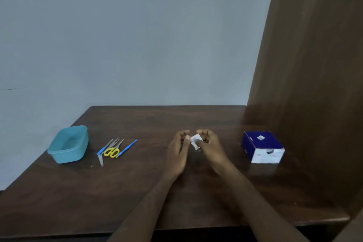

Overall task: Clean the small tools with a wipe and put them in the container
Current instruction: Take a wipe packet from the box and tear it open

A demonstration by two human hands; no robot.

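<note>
Pinching a small white wipe packet [195, 141], my right hand [209, 146] grips it; my left hand [177, 151] curls loosely beside it, touching. Left of the packet lie the tools [112, 150] and teal container [68, 144]; right, a blue box [262, 146].

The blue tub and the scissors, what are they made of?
The tub looks like matte teal plastic: one even colour, soft rounded corners. The scissors seem to have glossy yellow plastic handles and grey blades, probably metal, though they are too small to be sure.

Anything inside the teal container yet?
No tools show inside the teal container; its visible floor looks bare, though the near wall hides the front strip. The scissors and other tools lie beside it on the table.
</note>
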